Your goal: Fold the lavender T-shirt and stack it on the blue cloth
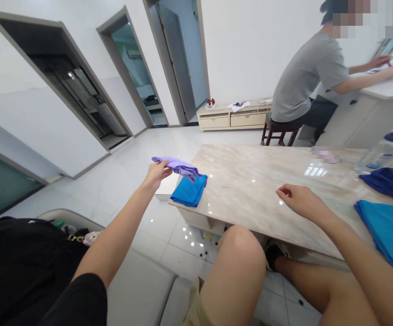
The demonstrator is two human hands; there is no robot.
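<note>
My left hand point(156, 174) reaches out to the left end of the marble table point(251, 190) and grips a folded purple cloth point(178, 166). The cloth hangs just above a folded light blue cloth point(189, 191) that lies on the table's corner. Over the table's middle, my right hand point(300, 200) hovers with its fingers loosely curled and nothing in it. A light blue cloth point(390, 231) lies to its right, with a dark blue cloth point(388, 181) behind that.
A clear plastic bottle point(383, 151) stands at the table's far right. A person in a grey shirt point(305, 77) sits on a stool at a white counter. A black bag point(20, 258) lies on the sofa to my left. A low cabinet point(232, 115) stands by the far wall.
</note>
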